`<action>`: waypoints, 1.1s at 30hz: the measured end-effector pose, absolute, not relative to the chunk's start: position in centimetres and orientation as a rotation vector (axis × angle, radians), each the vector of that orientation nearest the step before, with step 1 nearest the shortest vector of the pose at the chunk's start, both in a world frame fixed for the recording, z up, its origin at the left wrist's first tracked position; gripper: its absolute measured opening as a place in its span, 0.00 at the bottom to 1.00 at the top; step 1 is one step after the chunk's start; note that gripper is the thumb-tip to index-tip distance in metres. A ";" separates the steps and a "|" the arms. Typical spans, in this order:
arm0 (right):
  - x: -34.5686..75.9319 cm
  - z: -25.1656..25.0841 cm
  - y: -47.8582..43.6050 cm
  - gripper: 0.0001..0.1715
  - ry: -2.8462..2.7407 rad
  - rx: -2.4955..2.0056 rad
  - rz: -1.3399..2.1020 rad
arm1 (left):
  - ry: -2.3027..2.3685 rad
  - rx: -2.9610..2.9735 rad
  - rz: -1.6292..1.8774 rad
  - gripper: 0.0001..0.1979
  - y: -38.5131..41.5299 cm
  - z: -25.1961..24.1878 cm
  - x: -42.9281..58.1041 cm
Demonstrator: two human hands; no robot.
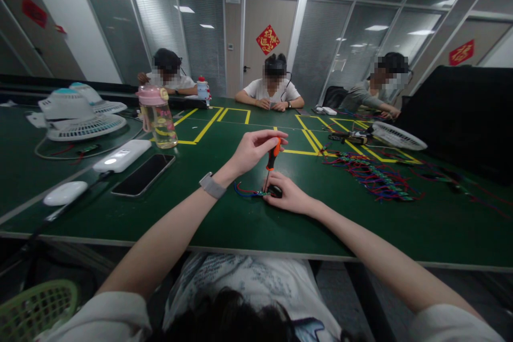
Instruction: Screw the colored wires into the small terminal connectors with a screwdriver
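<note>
My left hand (253,150), with a grey watch band at the wrist, grips the top of an orange-and-black screwdriver (272,156) between thumb and fingers. The screwdriver stands nearly upright, its shaft pointing down at a small circuit board (262,193). Red and blue wires (242,190) trail leftward from that board over the green table (216,224). Low on the tabletop, my right hand (292,195) is closed around the board's right end and a small black part (274,191). Its fingers are beside the screwdriver's tip, which I cannot see clearly.
Left of my hands lie a phone (143,175), a white power bank (122,155), a water bottle (159,120) and white fans (80,112). Several wired boards (374,176) lie to the right, near a dark monitor (460,123). Three people sit opposite.
</note>
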State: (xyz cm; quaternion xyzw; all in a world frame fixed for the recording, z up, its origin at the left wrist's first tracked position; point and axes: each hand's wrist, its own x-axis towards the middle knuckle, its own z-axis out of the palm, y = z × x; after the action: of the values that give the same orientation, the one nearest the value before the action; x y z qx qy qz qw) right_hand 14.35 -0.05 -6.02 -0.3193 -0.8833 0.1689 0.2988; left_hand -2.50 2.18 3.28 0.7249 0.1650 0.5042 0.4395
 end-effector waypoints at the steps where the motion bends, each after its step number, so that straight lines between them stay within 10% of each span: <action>1: 14.3 -6.0 -0.1 0.06 -2.346 -0.850 0.449 | 0.407 1.809 1.263 0.10 2.2 3.3 -2.5; 33: 14.3 -6.2 0.0 0.05 -2.352 -0.847 0.439 | 0.462 1.879 1.324 0.10 2.2 3.1 -2.5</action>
State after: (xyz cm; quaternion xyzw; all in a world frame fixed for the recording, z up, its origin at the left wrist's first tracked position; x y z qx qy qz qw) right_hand 14.32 0.03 -6.19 -0.3185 -0.8848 0.1653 0.2973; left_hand -2.49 2.20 3.11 0.7386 0.1815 0.5203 0.3882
